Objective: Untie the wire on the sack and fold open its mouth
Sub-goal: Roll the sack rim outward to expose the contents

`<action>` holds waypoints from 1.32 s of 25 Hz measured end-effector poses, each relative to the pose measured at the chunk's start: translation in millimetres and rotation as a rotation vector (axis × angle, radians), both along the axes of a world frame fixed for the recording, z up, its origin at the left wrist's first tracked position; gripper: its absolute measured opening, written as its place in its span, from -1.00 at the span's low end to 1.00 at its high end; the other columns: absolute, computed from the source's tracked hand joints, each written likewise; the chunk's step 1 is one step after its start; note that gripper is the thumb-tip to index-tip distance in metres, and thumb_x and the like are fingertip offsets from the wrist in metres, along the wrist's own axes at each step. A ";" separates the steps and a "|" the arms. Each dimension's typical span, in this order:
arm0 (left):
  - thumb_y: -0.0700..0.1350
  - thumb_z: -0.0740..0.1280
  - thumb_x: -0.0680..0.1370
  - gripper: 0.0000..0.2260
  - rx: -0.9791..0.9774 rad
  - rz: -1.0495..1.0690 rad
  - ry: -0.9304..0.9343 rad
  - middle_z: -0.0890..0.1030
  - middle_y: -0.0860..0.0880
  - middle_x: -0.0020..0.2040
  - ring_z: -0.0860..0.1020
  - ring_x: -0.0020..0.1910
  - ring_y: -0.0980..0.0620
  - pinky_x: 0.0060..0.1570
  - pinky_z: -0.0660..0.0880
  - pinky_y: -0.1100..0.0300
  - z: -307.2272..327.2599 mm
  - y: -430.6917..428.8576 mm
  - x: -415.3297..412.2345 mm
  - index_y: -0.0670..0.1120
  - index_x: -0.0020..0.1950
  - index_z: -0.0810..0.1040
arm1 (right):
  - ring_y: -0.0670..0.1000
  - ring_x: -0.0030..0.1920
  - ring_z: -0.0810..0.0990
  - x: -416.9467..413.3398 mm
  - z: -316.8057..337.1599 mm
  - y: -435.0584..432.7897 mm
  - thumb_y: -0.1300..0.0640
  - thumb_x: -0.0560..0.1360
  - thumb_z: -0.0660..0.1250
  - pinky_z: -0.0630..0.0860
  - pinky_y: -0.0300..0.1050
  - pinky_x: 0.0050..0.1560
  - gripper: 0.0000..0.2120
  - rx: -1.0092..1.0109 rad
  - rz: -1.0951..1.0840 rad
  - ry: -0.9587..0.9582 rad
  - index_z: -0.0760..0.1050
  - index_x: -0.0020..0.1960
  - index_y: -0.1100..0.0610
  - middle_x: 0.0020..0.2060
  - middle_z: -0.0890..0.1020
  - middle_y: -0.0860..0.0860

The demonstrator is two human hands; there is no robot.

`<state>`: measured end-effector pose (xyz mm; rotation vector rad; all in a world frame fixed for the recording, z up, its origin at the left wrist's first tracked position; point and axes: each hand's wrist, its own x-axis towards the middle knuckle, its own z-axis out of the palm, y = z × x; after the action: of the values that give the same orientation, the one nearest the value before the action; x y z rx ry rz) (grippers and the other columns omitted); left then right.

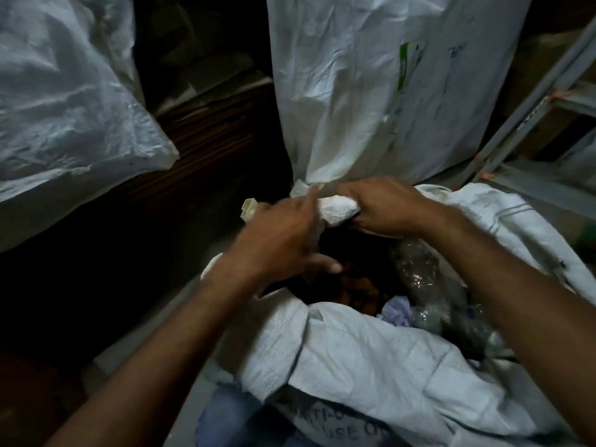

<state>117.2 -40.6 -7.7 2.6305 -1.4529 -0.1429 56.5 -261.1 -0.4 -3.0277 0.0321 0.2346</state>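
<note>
Dim light, white sacks (pixel 371 75), metal rack (pixel 532 104).

A sack (pixel 371 366) sits open at near centre, both hands at the far edge of its mouth: the right hand (pixel 390 204) holds the rolled rim (pixel 337 209), the left hand (pixel 277 240) just left of it. Crumpled plastic (pixel 425 285) lies inside, right. A second sack (pixel 371 91) stands behind, a third sack (pixel 64 108) far left, a metal frame (pixel 532 108) right.

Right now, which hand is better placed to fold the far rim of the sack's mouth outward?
Probably the right hand: its fingers are curled round the rolled rim at the far side of the sack. The left hand lies beside that roll, forefinger straight, with no clear grip.
</note>
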 end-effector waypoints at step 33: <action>0.33 0.39 0.34 -0.12 0.002 -0.358 0.067 0.39 -0.04 0.46 0.44 0.39 -0.08 0.34 0.41 -0.10 -18.7 -150.4 58.6 0.06 0.58 0.20 | 0.07 -0.07 0.69 -84.3 -4.8 -109.3 -0.25 0.24 0.62 0.61 0.03 -0.05 -0.62 0.321 -0.779 -0.189 0.64 -0.04 -0.13 -0.11 0.73 -0.04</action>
<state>175.7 -191.0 -26.4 2.3157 -1.8841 -0.2640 -27.7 -370.4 -5.2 -2.4705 1.0134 -0.1081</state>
